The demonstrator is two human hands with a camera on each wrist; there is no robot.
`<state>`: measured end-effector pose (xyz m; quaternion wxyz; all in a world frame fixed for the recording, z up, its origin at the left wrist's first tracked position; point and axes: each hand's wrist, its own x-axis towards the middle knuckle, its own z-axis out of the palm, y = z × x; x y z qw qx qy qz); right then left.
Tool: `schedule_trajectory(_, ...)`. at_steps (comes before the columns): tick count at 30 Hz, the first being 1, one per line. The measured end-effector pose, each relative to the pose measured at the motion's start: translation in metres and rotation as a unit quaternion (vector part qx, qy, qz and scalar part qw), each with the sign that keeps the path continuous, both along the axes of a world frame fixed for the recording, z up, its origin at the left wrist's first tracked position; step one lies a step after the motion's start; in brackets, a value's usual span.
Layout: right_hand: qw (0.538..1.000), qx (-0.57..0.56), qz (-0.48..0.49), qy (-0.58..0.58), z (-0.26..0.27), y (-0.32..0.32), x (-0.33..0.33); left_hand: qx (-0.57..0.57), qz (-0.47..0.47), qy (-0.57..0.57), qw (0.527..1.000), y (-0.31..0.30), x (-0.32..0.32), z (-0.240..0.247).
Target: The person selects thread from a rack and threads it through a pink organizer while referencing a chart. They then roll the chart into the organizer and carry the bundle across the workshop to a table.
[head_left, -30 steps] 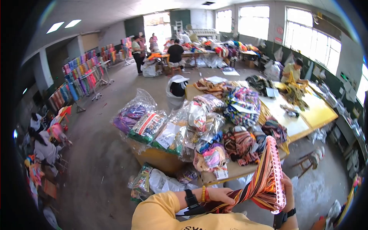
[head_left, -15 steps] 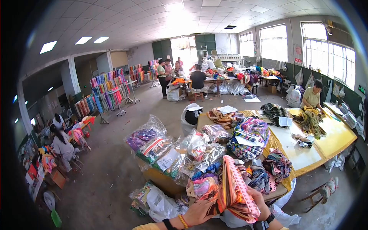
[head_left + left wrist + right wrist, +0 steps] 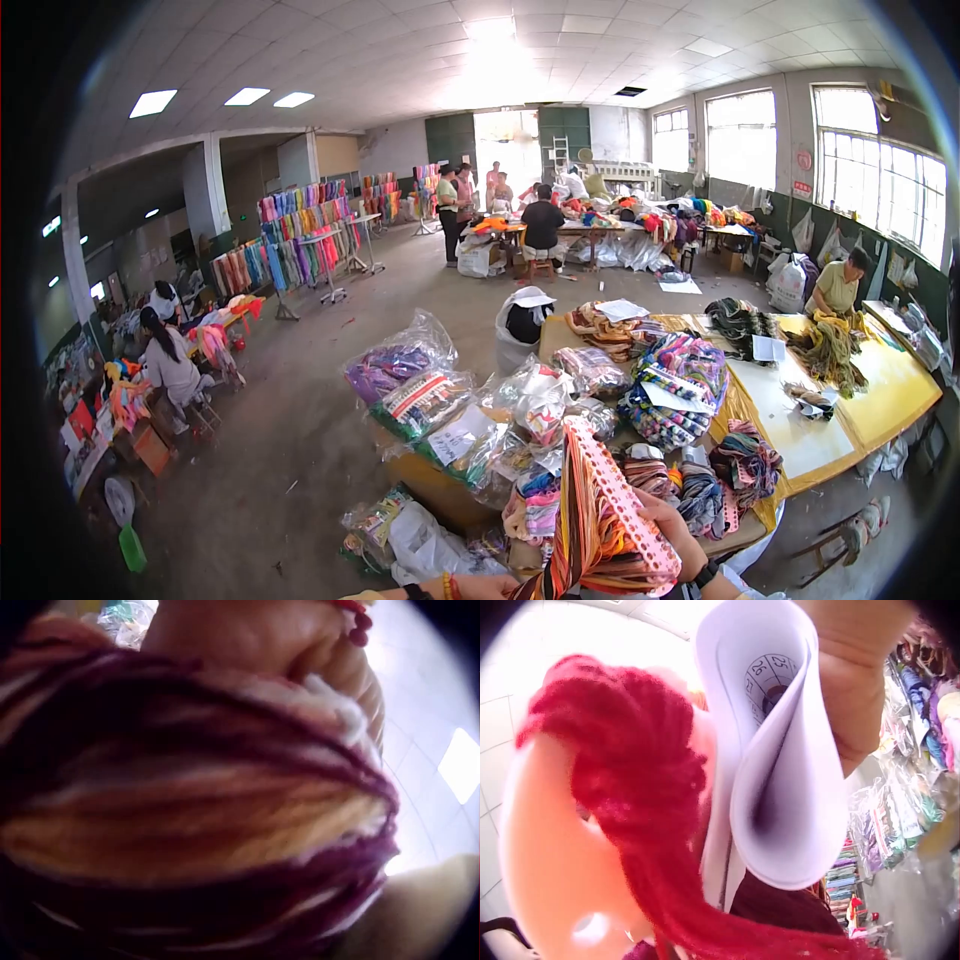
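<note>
A bundle of thread strands (image 3: 568,510) in brown, orange and red hangs from a pink perforated strip (image 3: 622,508) near the bottom of the head view. My right hand (image 3: 672,535) grips the strip along its right side. At the lower left of the bundle, my left hand (image 3: 478,586) holds the strands; the frame edge cuts it off. Maroon and orange strands (image 3: 180,832) fill the left wrist view, partly hiding that hand. In the right wrist view, red thread (image 3: 637,750) loops through a strip hole beside a folded white paper (image 3: 791,817) with printed numbers.
Bagged yarn (image 3: 430,395), a multicoloured bundle (image 3: 675,395) and dark skeins (image 3: 745,465) crowd the table before me. A yellow-topped table (image 3: 880,385) adjoins at the right, where a person handles olive strands (image 3: 835,350). A stool (image 3: 850,535) stands lower right; hanging-thread racks (image 3: 305,235) stand left.
The head view has tilted up and shown more ceiling. The bundle has shifted left and now overlaps the piled yarn, still held by both hands. My left hand has dropped toward the bottom edge.
</note>
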<state>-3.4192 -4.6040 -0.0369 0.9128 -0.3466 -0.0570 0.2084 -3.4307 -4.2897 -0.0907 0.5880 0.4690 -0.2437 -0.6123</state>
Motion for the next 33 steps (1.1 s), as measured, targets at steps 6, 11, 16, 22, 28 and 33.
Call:
schedule_trajectory(6, 0.999, 0.026, -0.019, 0.004, 0.020, 0.016, 0.015, -0.074, 0.067, -0.008, 0.995, -0.004, 0.014, -0.055)
schedule_trajectory(11, 0.965, -0.146, -0.100, -0.193, 0.035, 0.019, 0.013, -0.133, 0.129, 0.057, 0.981, -0.003, 0.025, 0.018)
schedule_trajectory(16, 0.992, 0.099, -0.078, 0.000, 0.030, 0.017, 0.021, 0.006, 0.175, -0.374, 0.911, -0.014, 0.049, 0.033)
schedule_trajectory(22, 0.976, 0.202, -0.060, 0.053, 0.009, 0.012, 0.029, 0.094, 0.232, -0.814, 0.524, -0.037, 0.069, 0.060)
schedule_trajectory(28, 0.981, 0.192, -0.002, 0.008, 0.017, 0.037, 0.038, 0.022, 0.239, -0.905, 0.352, -0.050, 0.126, 0.053)
schedule_trajectory(33, 0.978, 0.118, 0.172, -0.013, 0.042, 0.042, 0.038, -0.040, 0.194, -0.882, 0.428, -0.051, 0.130, 0.093)
